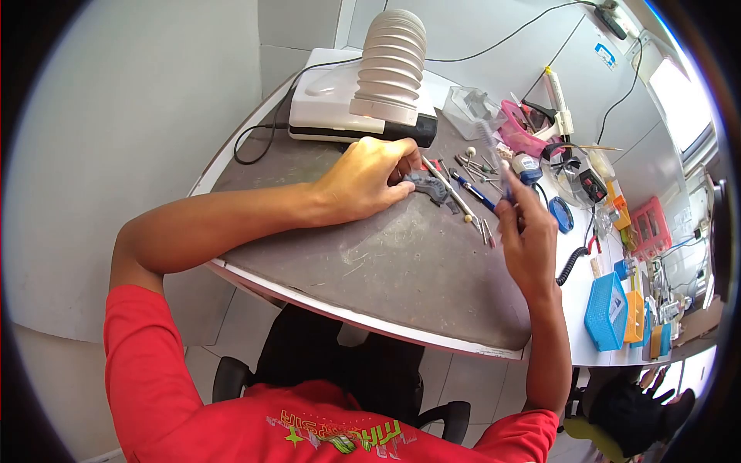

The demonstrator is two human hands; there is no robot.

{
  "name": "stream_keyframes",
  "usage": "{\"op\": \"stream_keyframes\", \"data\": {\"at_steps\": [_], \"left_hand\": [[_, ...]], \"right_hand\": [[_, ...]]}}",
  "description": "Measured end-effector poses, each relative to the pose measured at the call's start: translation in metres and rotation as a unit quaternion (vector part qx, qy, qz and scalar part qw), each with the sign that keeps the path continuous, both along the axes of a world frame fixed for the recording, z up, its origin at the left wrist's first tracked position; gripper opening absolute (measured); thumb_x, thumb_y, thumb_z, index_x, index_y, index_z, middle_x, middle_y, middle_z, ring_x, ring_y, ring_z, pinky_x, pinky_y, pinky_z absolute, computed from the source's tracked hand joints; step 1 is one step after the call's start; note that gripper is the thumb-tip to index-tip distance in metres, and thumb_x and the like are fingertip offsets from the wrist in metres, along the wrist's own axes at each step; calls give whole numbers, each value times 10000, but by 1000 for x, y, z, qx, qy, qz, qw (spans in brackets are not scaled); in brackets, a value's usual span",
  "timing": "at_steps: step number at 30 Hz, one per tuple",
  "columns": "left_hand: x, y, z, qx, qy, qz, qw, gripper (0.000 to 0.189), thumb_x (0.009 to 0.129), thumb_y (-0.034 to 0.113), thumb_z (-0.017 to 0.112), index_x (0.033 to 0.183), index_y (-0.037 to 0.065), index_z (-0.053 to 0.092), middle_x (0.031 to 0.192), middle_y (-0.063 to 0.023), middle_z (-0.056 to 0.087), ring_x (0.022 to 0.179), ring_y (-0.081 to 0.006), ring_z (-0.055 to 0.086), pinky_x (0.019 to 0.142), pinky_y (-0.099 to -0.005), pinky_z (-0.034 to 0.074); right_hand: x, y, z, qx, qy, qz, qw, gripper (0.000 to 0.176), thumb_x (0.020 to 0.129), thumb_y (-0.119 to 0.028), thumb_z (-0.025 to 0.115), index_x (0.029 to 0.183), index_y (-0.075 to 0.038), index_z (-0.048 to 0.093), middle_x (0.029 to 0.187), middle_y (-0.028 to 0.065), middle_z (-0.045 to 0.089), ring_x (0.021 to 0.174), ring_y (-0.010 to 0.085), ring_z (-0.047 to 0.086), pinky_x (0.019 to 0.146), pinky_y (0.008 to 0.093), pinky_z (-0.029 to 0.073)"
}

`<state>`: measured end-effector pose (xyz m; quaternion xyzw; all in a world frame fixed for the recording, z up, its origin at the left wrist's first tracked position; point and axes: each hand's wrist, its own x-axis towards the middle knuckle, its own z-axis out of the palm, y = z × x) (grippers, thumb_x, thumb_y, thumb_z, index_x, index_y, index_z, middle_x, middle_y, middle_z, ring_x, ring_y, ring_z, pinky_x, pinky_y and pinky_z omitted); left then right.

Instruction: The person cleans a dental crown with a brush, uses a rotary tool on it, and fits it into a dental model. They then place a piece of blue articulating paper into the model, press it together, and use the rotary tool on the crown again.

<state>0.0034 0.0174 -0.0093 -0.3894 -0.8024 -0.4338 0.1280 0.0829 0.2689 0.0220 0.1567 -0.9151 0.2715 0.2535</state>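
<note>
My left hand [369,179] rests on the worktop, thumb and fingers closed on the near end of a grey, curved piece like a dental cast [429,185]. Raised at the right, my right hand [529,235] grips a pale, slim, brush-like tool [489,147], smeared by motion. Between the hands lie a blue pen-like tool [472,190] and a long pale rod [451,190]. Small rotary burs [485,174] with metal shanks are scattered just beyond them.
A white suction box [324,100] with a ribbed hose [392,65] stands behind my left hand. A clear container [471,104], a pink basket [525,131] and a coiled black cord [571,266] lie to the right. A blue basket [606,312] is further right, near another person [637,413].
</note>
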Motion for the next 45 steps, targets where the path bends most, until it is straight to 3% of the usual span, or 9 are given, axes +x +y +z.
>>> {"op": "stream_keyframes", "data": {"at_steps": [2,5,9,12,25,31,37,43,45], "left_hand": [[4,-2,4,3,-29,6,1000,215,791,63,737,956,-14,624,775,-115,680,687,-167,647,647,-297,520],[8,-2,9,13,-90,24,996,166,773,68,766,833,-30,647,756,-118,695,678,-144,654,642,-287,525],[5,-3,9,10,-94,37,995,174,766,92,765,840,-23,658,735,-96,677,667,-130,621,613,-276,492],[5,-1,4,10,-82,49,995,176,761,105,759,840,-21,665,719,-83,661,663,-121,595,596,-274,468],[-2,3,6,14,-175,60,983,212,768,125,739,824,-55,642,685,-82,631,641,-120,575,604,-285,478],[-1,1,11,6,-209,58,976,215,776,133,735,816,-52,634,673,-73,609,622,-120,556,588,-288,468],[-4,3,5,11,-183,59,981,218,771,135,736,811,-51,629,664,-66,598,638,-117,550,611,-283,470],[-1,3,6,6,-193,58,980,195,774,106,711,820,-58,616,676,-70,599,646,-113,542,605,-283,461],[-1,3,5,13,-176,63,982,191,774,100,705,824,-58,612,677,-69,597,644,-112,539,599,-282,457]], "right_hand": [[11,-11,6,-16,-126,1,992,485,872,-18,609,1348,-60,522,788,173,635,633,273,603,643,368,476],[17,-22,1,14,-95,45,994,507,869,-15,597,1361,-112,525,844,184,654,659,302,631,643,395,482],[25,-30,6,46,-60,59,995,508,858,7,579,1352,-105,537,843,181,624,657,296,617,621,387,474],[35,-37,10,61,-130,32,989,543,832,56,562,1357,-83,538,759,131,523,582,223,466,551,345,392],[22,-54,1,100,-134,11,986,544,842,42,552,1368,-87,518,771,152,531,620,304,525,604,372,420],[41,-35,29,140,-189,27,972,533,816,75,540,1331,-63,556,738,143,509,578,254,486,554,353,394],[25,-42,4,84,-58,14,995,484,848,83,522,1311,-46,572,757,136,506,582,223,490,555,330,400],[34,-21,24,136,-144,57,979,521,817,53,543,1324,-65,566,678,89,493,537,178,484,531,306,397],[35,-14,30,61,-135,-18,989,448,819,47,566,1258,-38,598,703,112,554,547,187,531,518,313,418]]}}
